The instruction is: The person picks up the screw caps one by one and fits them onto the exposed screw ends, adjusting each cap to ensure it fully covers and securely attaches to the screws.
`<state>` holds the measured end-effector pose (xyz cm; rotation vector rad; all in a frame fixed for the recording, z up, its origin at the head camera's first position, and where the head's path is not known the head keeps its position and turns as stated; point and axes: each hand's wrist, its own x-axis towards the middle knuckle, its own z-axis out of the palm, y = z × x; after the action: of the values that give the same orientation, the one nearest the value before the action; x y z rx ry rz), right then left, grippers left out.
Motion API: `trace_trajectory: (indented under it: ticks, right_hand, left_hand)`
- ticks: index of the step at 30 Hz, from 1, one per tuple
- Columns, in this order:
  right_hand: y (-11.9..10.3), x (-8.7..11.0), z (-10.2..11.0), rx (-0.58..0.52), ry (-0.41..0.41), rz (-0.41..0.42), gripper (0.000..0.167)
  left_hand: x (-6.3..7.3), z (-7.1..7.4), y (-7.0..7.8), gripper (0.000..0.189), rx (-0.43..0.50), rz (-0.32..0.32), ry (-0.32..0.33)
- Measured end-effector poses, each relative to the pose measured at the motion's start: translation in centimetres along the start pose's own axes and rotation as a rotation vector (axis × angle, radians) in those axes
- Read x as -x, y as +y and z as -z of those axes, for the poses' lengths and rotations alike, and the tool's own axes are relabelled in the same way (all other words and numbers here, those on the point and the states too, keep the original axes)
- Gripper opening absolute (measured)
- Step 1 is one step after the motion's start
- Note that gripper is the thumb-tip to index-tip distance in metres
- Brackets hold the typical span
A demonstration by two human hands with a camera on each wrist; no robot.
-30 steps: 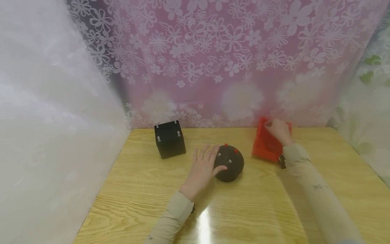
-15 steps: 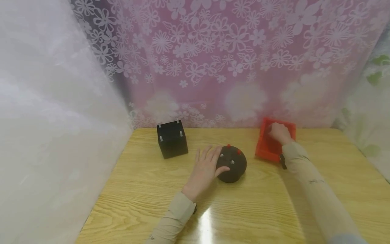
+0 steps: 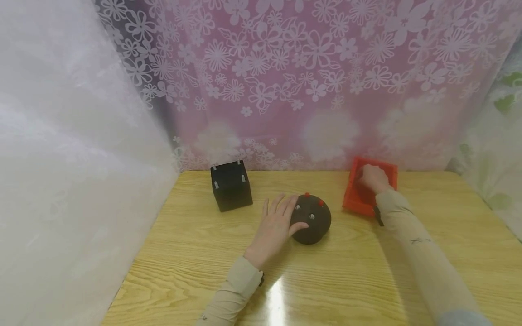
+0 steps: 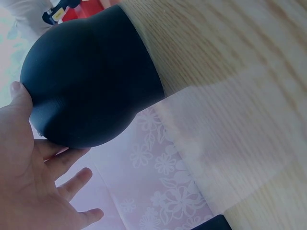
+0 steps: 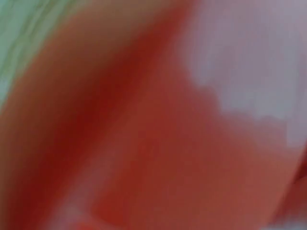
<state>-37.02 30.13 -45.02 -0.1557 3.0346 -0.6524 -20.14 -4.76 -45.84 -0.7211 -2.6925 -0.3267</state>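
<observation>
A black, rounded body with a narrower base (image 3: 316,231) stands on the table, bearing red and silvery pegs on its top. My left hand (image 3: 271,228) rests against its left side, fingers fairly straight, the thumb lying on its top. In the left wrist view the thumb and nearer fingers touch the black rounded body (image 4: 86,86), while the other fingers stand off it. My right hand (image 3: 373,177) reaches into a red open box (image 3: 356,206), its fingers bent downward. Whatever its fingertips touch is hidden, and the right wrist view is a red blur.
To the left at the back stands a black cube-like block (image 3: 233,194) with silvery pegs at its top corners. A pink flowered curtain (image 3: 265,90) hangs behind the wooden table (image 3: 195,271). Whitish sheeting (image 3: 73,158) closes off the left side.
The right hand has sunk slightly deeper into the red box, which now lies a little flatter. The left hand stays on the black rounded body. The head view has shifted slightly.
</observation>
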Motion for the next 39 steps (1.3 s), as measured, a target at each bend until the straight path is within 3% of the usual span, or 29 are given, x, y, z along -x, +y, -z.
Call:
trace_trajectory:
  ticks: [7, 19, 26, 31, 39]
  right_hand:
    - [0.0, 0.1, 0.4, 0.014, 0.012, 0.019, 0.017]
    - [-0.2, 0.3, 1.9, -0.041, -0.002, 0.067, 0.026]
    - [-0.2, 0.8, 2.4, -0.201, -0.015, 0.039, 0.028]
    - [0.0, 1.4, 2.6, -0.25, -0.017, 0.034, 0.033]
    - [-0.3, 2.9, 2.5, -0.582, -0.011, -0.026, 0.043]
  left_hand:
    - [0.0, 0.2, 0.1, 0.081, 0.037, 0.009, -0.024]
    - [-0.3, 0.5, 0.0, 0.081, 0.046, 0.01, -0.03]
    - [-0.3, 0.4, 0.0, 0.081, 0.051, 0.004, -0.028]
    - [-0.2, 0.3, 0.0, 0.081, 0.05, 0.0, -0.011]
    - [0.0, 0.4, 0.3, 0.08, 0.048, 0.0, -0.008]
